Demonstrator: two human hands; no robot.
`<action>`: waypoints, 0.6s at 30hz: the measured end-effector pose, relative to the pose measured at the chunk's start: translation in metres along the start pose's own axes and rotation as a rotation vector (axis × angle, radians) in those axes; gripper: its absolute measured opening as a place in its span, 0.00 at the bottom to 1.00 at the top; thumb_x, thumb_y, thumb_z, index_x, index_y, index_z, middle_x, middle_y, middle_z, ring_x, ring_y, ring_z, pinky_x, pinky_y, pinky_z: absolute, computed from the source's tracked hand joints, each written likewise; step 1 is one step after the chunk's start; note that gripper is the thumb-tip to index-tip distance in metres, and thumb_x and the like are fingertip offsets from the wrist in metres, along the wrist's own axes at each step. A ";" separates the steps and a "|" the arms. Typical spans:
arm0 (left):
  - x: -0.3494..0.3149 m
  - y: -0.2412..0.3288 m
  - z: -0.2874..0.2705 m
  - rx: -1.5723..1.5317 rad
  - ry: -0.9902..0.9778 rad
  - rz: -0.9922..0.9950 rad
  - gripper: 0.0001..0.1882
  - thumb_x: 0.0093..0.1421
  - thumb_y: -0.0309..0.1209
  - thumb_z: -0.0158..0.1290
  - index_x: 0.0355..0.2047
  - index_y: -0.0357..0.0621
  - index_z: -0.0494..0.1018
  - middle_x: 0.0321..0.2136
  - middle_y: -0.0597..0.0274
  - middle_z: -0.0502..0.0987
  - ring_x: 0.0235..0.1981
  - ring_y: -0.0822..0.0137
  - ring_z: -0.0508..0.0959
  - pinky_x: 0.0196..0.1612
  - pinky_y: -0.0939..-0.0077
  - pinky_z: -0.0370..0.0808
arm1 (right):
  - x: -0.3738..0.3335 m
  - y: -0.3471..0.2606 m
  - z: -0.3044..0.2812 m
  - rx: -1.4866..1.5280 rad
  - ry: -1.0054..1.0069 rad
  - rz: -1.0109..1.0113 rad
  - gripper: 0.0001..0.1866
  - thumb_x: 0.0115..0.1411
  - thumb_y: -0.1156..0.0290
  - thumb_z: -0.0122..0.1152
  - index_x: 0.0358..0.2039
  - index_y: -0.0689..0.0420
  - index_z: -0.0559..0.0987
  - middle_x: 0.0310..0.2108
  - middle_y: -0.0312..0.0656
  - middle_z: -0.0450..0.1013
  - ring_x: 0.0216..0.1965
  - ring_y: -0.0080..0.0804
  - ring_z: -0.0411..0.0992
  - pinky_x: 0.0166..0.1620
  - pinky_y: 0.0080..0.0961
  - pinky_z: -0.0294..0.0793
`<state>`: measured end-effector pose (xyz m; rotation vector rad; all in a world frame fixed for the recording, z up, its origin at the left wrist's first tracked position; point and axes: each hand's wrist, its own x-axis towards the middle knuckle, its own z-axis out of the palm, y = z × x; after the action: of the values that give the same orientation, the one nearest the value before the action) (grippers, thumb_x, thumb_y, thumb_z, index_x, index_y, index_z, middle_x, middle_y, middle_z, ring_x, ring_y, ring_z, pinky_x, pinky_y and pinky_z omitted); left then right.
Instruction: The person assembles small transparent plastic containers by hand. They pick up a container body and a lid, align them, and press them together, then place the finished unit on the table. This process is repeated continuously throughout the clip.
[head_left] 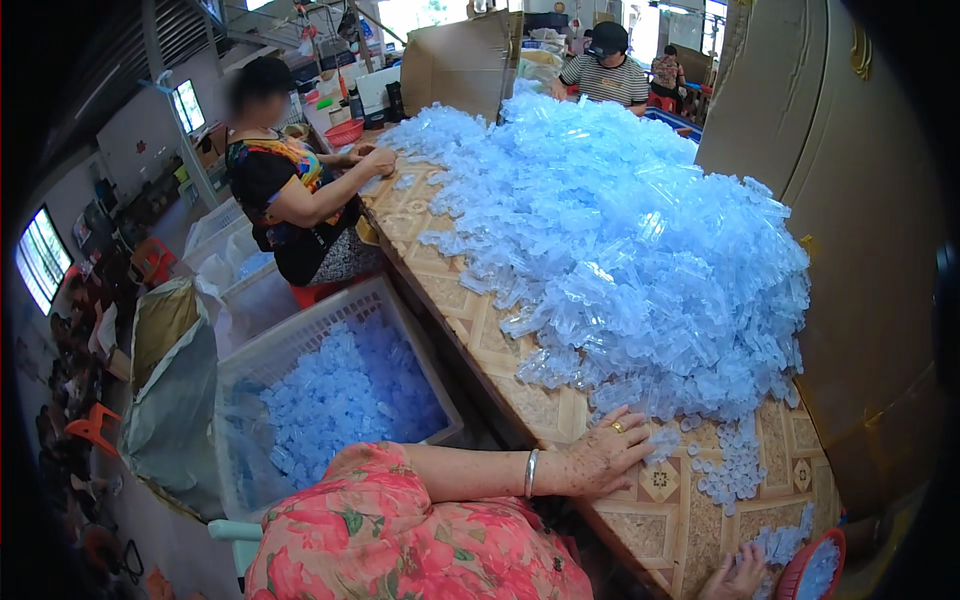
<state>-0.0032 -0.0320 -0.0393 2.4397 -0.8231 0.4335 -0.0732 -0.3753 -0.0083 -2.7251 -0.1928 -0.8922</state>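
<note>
My left hand [608, 455], with a ring and a bracelet, lies palm down on the patterned table [655, 530]. Its fingers are stretched out, and their tips reach a clear plastic piece [662, 443] at the foot of a big heap of clear bluish plastic pieces [640, 250]. Small round clear caps [732, 468] are scattered just right of that hand. At the lower edge, my right hand [738, 577] is partly cut off, its fingers apart beside a small pile of clear pieces [783, 543]. A red basket [828, 560] holding clear pieces stands right of it.
Left of the table, a white crate [228, 400] holds many clear pieces. Tall cardboard [830, 220] walls the right side; another sheet [455, 65] stands behind the heap. A co-worker [285, 185] sits at the table's left side, another person [608, 75] beyond the heap.
</note>
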 end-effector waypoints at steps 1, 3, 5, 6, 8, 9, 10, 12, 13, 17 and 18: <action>0.001 0.000 0.000 -0.009 -0.009 0.001 0.39 0.49 0.36 0.67 0.60 0.39 0.67 0.57 0.47 0.68 0.65 0.43 0.64 0.71 0.42 0.54 | 0.000 -0.010 0.002 0.021 -0.022 -0.034 0.12 0.61 0.68 0.66 0.42 0.60 0.83 0.47 0.52 0.78 0.50 0.55 0.74 0.56 0.50 0.71; 0.001 0.000 0.000 -0.030 -0.029 -0.001 0.38 0.48 0.35 0.67 0.59 0.39 0.68 0.56 0.47 0.69 0.64 0.44 0.65 0.70 0.42 0.54 | 0.004 -0.030 0.008 0.063 -0.071 -0.101 0.12 0.60 0.70 0.66 0.43 0.60 0.83 0.47 0.53 0.78 0.50 0.55 0.74 0.57 0.49 0.70; 0.000 0.004 -0.003 -0.043 -0.020 0.043 0.37 0.47 0.34 0.68 0.58 0.39 0.69 0.55 0.49 0.69 0.62 0.45 0.66 0.70 0.43 0.56 | 0.001 -0.043 0.015 0.126 -0.099 -0.095 0.12 0.60 0.72 0.66 0.43 0.60 0.83 0.47 0.53 0.77 0.50 0.55 0.74 0.57 0.47 0.71; 0.000 0.007 -0.004 -0.051 -0.018 0.068 0.37 0.46 0.34 0.68 0.57 0.39 0.69 0.54 0.49 0.70 0.61 0.45 0.67 0.69 0.43 0.57 | -0.002 -0.046 0.017 0.155 -0.111 -0.088 0.11 0.59 0.73 0.66 0.43 0.60 0.83 0.47 0.53 0.77 0.50 0.55 0.74 0.57 0.47 0.71; -0.001 0.007 0.000 -0.034 0.057 0.119 0.36 0.45 0.33 0.68 0.56 0.38 0.70 0.53 0.49 0.71 0.60 0.45 0.68 0.68 0.44 0.60 | -0.009 -0.040 0.026 0.171 -0.162 -0.097 0.18 0.55 0.74 0.67 0.47 0.59 0.80 0.51 0.54 0.75 0.52 0.56 0.73 0.58 0.47 0.70; -0.003 0.007 0.003 -0.037 0.084 0.145 0.36 0.44 0.33 0.68 0.55 0.38 0.71 0.52 0.50 0.71 0.60 0.45 0.68 0.67 0.44 0.61 | -0.012 -0.040 0.030 0.189 -0.216 -0.062 0.19 0.54 0.77 0.66 0.48 0.61 0.79 0.54 0.55 0.73 0.55 0.58 0.70 0.60 0.50 0.66; -0.001 0.008 0.004 -0.048 0.083 0.147 0.36 0.44 0.32 0.68 0.55 0.38 0.71 0.51 0.49 0.72 0.59 0.45 0.69 0.66 0.45 0.63 | -0.012 -0.047 0.032 0.227 -0.193 -0.053 0.18 0.54 0.77 0.65 0.47 0.60 0.79 0.53 0.55 0.74 0.54 0.58 0.71 0.59 0.49 0.67; -0.001 0.007 0.002 -0.106 0.034 0.150 0.37 0.43 0.31 0.68 0.55 0.37 0.71 0.50 0.48 0.73 0.56 0.44 0.71 0.63 0.45 0.66 | 0.000 -0.070 0.034 0.283 -0.223 -0.022 0.16 0.56 0.77 0.65 0.46 0.59 0.80 0.52 0.53 0.75 0.52 0.57 0.71 0.58 0.48 0.68; 0.005 0.015 -0.010 -0.119 -0.016 0.171 0.39 0.43 0.32 0.69 0.57 0.38 0.70 0.51 0.48 0.74 0.56 0.42 0.72 0.63 0.45 0.67 | 0.002 -0.073 0.035 0.262 -0.206 -0.046 0.16 0.56 0.77 0.65 0.46 0.58 0.80 0.51 0.50 0.75 0.51 0.54 0.72 0.57 0.46 0.68; -0.001 0.021 -0.015 -0.207 -0.070 0.136 0.36 0.49 0.32 0.67 0.59 0.39 0.70 0.58 0.47 0.71 0.62 0.41 0.68 0.68 0.44 0.61 | 0.003 -0.089 0.029 0.313 -0.209 -0.081 0.17 0.54 0.76 0.67 0.46 0.57 0.80 0.51 0.47 0.76 0.49 0.48 0.73 0.55 0.43 0.69; -0.002 0.022 -0.017 -0.185 -0.048 0.130 0.36 0.49 0.31 0.67 0.59 0.38 0.70 0.57 0.47 0.72 0.62 0.41 0.69 0.67 0.45 0.62 | 0.000 -0.091 0.022 0.306 -0.228 -0.058 0.17 0.54 0.76 0.67 0.46 0.57 0.81 0.51 0.46 0.76 0.50 0.48 0.73 0.55 0.43 0.69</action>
<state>-0.0207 -0.0364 -0.0181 2.2420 -1.0002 0.3310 -0.0798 -0.2819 -0.0065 -2.5353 -0.4182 -0.5134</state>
